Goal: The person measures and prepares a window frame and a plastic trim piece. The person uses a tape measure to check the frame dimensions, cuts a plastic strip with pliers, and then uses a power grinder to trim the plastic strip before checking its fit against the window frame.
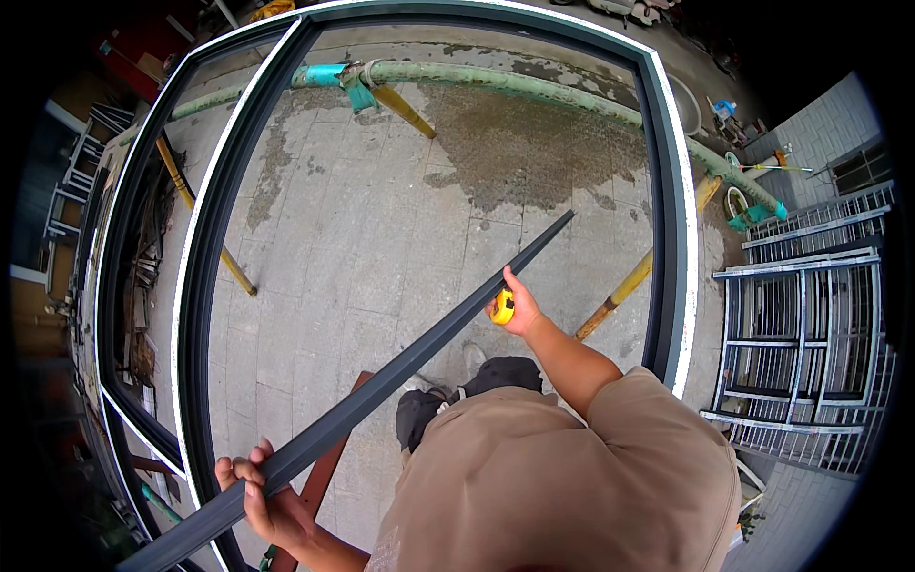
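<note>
A long dark grey metal profile strip (pixel 381 379) runs slantwise across my front, from the lower left up to a thin far end at the right. My left hand (pixel 262 496) is closed around its near part, fingers over the edge. Farther along, my right hand (pixel 516 307) grips the same strip with the thumb on its side. A yellow tape measure (pixel 502 307) is also held in my right palm, under the strip. Around and beyond the strip stands a large dark window frame (pixel 667 238) with white edges and an upright bar (pixel 205 200) dividing its left side.
A green pole (pixel 496 78) lies across behind the frame, with yellow posts (pixel 405 112) slanting from it. Metal railings (pixel 801 343) are stacked at the right. A red-brown bar (pixel 329 462) passes below the strip. Wet patches (pixel 534 143) mark the paved floor.
</note>
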